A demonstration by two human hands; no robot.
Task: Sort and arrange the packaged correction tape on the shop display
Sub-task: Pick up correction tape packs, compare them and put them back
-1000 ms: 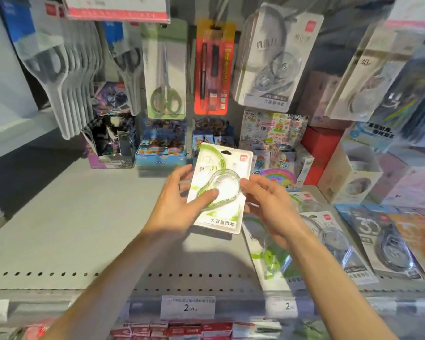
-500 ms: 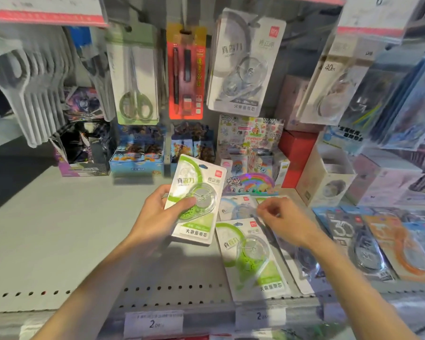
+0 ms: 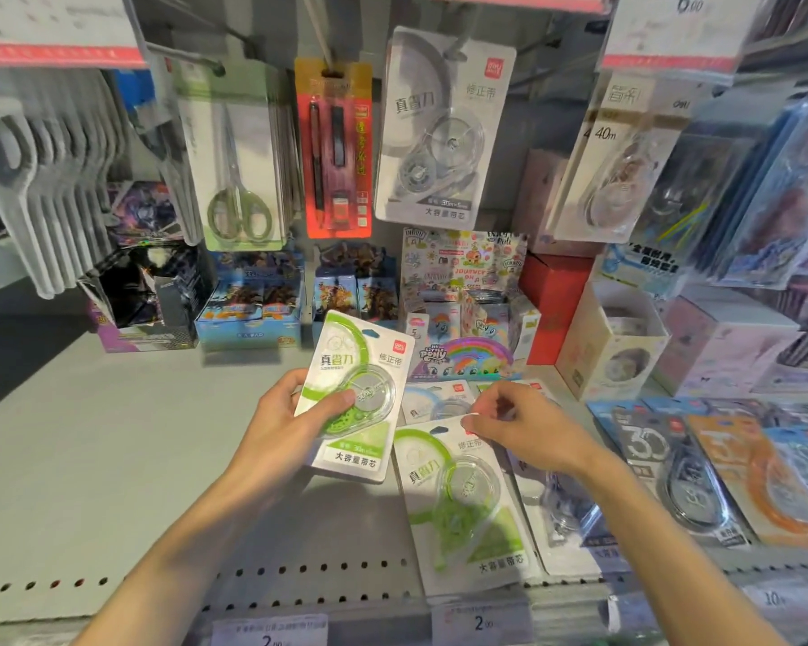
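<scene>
Having left the green pack (image 3: 356, 397) to the left hand's (image 3: 284, 424) clamped fingers, the right hand (image 3: 525, 428) pinches the near shelf pack's (image 3: 462, 498) far corner, likely collecting matching stock.

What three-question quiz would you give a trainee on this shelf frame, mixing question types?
1. True or false: the left hand holds a green correction tape pack lifted off the shelf.
2. Multiple choice: the right hand is pinching A) the hanging scissors pack, B) the top corner of the green pack lying flat, C) the orange pack.
3. Which colour is the pack partly hidden behind the flat green one?

Key: 1 true; 2 B; 3 light blue.
</scene>
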